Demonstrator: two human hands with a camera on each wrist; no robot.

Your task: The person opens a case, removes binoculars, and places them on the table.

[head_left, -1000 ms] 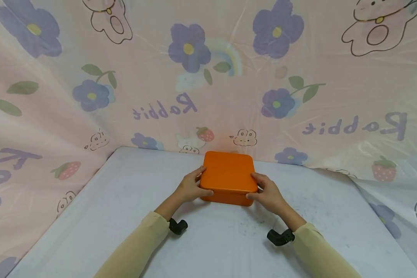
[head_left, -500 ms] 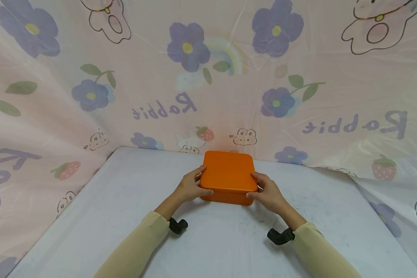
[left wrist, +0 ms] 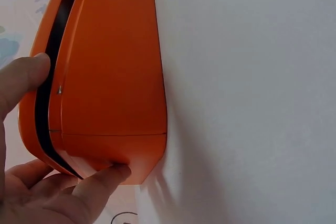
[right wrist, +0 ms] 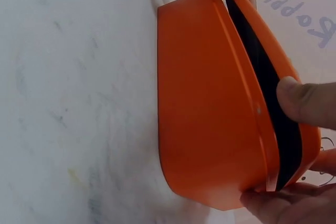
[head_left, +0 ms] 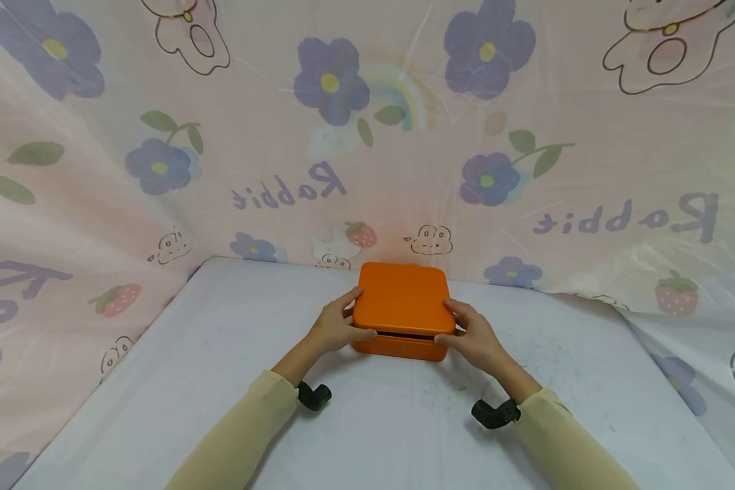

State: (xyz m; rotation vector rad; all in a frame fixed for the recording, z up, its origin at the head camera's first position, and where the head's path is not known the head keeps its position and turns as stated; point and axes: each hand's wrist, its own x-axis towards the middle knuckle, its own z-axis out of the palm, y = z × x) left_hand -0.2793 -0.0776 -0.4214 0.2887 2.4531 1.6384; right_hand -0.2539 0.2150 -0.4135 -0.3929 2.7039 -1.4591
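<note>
White table [head_left: 392,435], seemingly smudged, under 1 orange box [head_left: 404,299]

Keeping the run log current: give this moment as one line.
orange box: on white table | lid: near edge raised | left hand: thumb at lid's edge | right hand: thumb at lid's edge

Diffuse light casts soft shadows [left wrist: 191,150] on the tabletop [head_left: 159,381]

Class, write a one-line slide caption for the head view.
Left hand and right hand hold the near edge of an orange lid raised above its box on a white tabletop.
</note>
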